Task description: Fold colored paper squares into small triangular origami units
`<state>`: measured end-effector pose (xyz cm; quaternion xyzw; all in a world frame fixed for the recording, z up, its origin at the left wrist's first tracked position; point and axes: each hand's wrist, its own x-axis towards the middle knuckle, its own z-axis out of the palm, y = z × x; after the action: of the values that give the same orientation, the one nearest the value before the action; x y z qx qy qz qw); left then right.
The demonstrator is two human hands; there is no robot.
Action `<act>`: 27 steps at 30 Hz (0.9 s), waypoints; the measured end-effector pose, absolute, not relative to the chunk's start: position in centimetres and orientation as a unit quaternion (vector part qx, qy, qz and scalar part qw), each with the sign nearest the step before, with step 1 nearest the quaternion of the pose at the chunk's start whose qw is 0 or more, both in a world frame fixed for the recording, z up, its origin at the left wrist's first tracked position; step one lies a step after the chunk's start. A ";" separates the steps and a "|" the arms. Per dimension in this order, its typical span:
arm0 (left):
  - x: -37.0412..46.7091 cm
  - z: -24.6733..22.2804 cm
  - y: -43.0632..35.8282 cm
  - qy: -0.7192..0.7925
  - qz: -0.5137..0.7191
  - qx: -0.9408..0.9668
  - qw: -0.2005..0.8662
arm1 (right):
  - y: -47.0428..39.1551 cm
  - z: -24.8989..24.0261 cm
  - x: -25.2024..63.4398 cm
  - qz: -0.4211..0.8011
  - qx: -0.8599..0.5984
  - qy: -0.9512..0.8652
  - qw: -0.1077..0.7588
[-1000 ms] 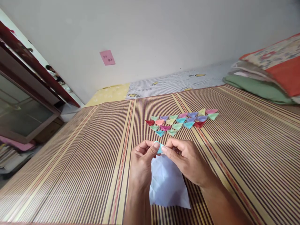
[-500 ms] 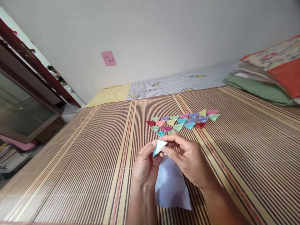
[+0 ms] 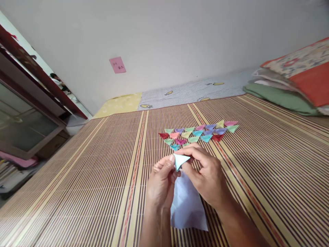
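Between my two hands is a small folded paper triangle point(image 3: 181, 160), white on the face toward me with a light blue edge. My left hand point(image 3: 162, 181) pinches its left corner with the thumb on top. The fingers of my right hand point(image 3: 207, 173) close on its right side, with some fingertips hidden behind the paper. Under my hands a pale, sheet-like piece point(image 3: 189, 209) lies on the striped mat point(image 3: 97, 192). Just beyond my fingers, several folded paper triangles point(image 3: 193, 139) in red, green, blue, yellow, pink and purple lie in staggered rows.
A pile of folded cloth and cushions point(image 3: 290, 97) sits at the right back. Patterned fabric point(image 3: 180, 93) runs along the wall, where a pink note point(image 3: 117, 65) is stuck. To the left stands a glass-fronted cabinet point(image 3: 23, 120), and a person is partly visible through a doorway.
The paper triangle has turned in my fingers and shifted slightly right, showing more of its white face. The view has moved a little. Both hands still hold the paper.
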<state>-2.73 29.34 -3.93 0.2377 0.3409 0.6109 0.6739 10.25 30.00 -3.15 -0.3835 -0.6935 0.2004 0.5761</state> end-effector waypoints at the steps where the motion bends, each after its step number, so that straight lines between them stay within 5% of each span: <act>1: -2.6 -3.8 29.2 0.350 0.614 0.255 0.660 | 30.1 -3.3 10.0 0.165 -0.387 -0.694 0.584; 11: -2.7 -3.8 29.2 0.340 0.611 0.260 0.666 | 30.5 -4.8 9.3 -0.045 -0.399 -0.753 0.521; 21: -2.9 -4.2 29.7 0.355 0.615 0.240 0.662 | 30.5 -4.5 9.6 0.026 -0.390 -0.789 0.474; 27: -3.3 -4.4 29.7 0.391 0.653 0.293 0.580 | 30.4 -3.7 10.4 0.168 -0.392 -0.692 0.583</act>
<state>-3.30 29.71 -4.42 0.2928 0.3906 0.6525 0.5796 10.39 30.37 -3.68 -0.3920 -0.6916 0.1685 0.5827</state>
